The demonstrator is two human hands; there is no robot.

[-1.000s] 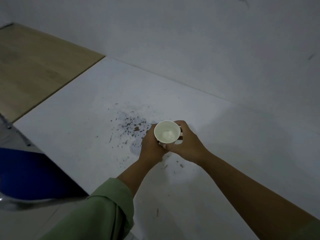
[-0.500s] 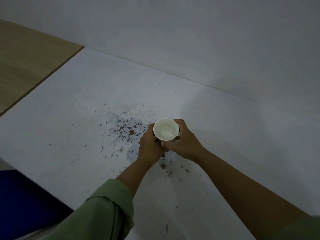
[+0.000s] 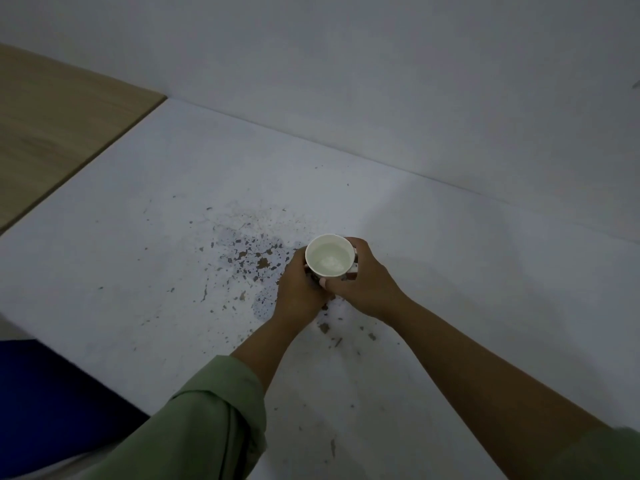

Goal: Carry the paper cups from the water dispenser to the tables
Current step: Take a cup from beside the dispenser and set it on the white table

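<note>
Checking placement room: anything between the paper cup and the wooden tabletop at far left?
Head view: nothing standing. Only white table with a chipped, speckled patch lies between the paper cup and the wooden tabletop.

Paper cup [image 3: 329,255] wall mostly hidden behind left hand [image 3: 300,288] and right hand [image 3: 361,286]; base unseen. Wooden tabletop [image 3: 55,133] cut off at left edge; blue object [image 3: 45,407] cropped lower left, unidentifiable.

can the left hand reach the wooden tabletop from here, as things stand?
Probably not yet. The left hand is wrapped round the paper cup with the right hand; the wooden tabletop lies far off left.
</note>
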